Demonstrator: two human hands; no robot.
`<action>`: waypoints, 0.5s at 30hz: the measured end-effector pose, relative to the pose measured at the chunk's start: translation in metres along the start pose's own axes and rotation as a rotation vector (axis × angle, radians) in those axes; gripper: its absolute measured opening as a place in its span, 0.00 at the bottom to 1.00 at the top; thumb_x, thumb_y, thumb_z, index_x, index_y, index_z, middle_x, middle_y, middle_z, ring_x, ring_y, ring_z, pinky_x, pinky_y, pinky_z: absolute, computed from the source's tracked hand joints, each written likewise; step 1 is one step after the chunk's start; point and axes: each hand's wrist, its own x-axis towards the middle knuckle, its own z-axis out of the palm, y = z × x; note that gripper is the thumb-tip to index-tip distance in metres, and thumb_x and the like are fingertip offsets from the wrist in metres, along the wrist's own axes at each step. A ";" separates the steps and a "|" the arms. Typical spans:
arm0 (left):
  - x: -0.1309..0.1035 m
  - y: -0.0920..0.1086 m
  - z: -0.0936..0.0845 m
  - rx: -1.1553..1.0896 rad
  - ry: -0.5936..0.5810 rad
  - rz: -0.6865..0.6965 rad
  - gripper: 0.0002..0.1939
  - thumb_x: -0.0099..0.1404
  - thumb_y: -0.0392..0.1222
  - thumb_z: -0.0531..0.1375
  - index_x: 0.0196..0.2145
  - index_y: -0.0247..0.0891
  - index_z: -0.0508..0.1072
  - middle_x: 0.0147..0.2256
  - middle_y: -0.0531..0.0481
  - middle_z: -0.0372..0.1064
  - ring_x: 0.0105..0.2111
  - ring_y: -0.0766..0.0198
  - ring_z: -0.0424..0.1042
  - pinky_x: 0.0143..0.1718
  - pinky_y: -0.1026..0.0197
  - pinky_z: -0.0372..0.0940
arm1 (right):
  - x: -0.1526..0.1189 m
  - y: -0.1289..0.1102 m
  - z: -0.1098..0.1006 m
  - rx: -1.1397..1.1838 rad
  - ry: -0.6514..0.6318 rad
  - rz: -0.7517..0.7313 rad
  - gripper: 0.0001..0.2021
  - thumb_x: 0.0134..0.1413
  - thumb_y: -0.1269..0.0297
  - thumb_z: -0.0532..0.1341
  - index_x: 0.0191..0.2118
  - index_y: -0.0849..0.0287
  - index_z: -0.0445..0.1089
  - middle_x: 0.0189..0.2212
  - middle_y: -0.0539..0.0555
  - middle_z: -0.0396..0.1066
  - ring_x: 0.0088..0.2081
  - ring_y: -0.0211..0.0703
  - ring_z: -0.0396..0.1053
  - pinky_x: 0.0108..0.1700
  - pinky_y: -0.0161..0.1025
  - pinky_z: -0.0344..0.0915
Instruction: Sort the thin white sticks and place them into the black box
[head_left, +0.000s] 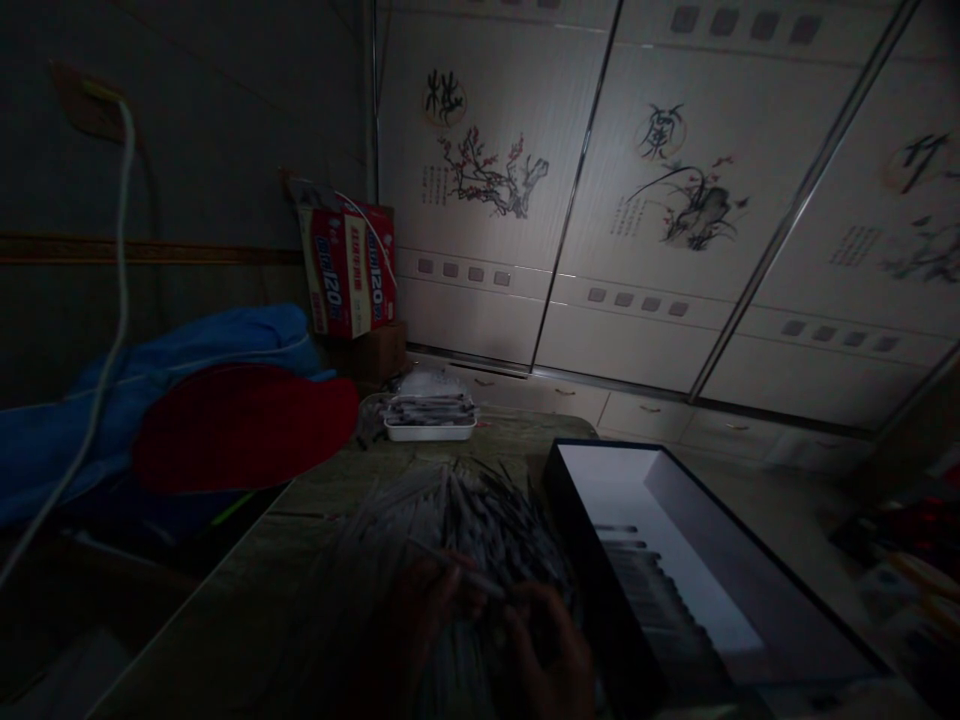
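Observation:
In the dim head view, a slim pale pen-like stick [480,580] is held slantwise between my hands. My left hand [427,600] is closed around its middle, leaving one end pointing up and to the left. At the stick's right end, the fingers of my right hand [551,640] pinch it. Beneath and beyond both hands lies a loose pile of similar sticks [472,510], some pale and some dark. To the right is a dark-rimmed box with a white inside [705,550], where a row of dark slim sticks [656,590] lies side by side.
A white tray [431,433] full of slim sticks stands at the table's [300,530] far edge. On the left are a red round cushion-like thing [247,430] and blue cloth [210,340]. A red carton [349,270] stands behind; a white cable [120,280] hangs at left.

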 end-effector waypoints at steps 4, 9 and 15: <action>-0.001 0.002 0.001 0.014 -0.007 -0.002 0.06 0.50 0.40 0.69 0.26 0.38 0.78 0.21 0.49 0.77 0.22 0.59 0.75 0.26 0.61 0.70 | 0.000 0.001 -0.001 -0.005 -0.012 0.009 0.14 0.50 0.50 0.62 0.34 0.55 0.74 0.26 0.48 0.73 0.29 0.40 0.71 0.32 0.31 0.64; 0.001 -0.002 0.001 0.037 0.022 0.017 0.07 0.50 0.42 0.69 0.25 0.37 0.78 0.19 0.48 0.76 0.21 0.59 0.74 0.24 0.62 0.68 | 0.000 0.002 -0.001 0.022 -0.018 -0.013 0.16 0.50 0.47 0.62 0.34 0.55 0.75 0.26 0.49 0.74 0.28 0.41 0.71 0.31 0.31 0.64; 0.006 -0.007 -0.007 0.032 -0.016 0.003 0.09 0.48 0.45 0.71 0.25 0.39 0.79 0.20 0.48 0.76 0.21 0.58 0.75 0.24 0.60 0.68 | 0.000 0.007 0.004 -0.013 0.044 -0.020 0.20 0.48 0.41 0.62 0.32 0.54 0.76 0.25 0.49 0.75 0.26 0.42 0.72 0.29 0.32 0.66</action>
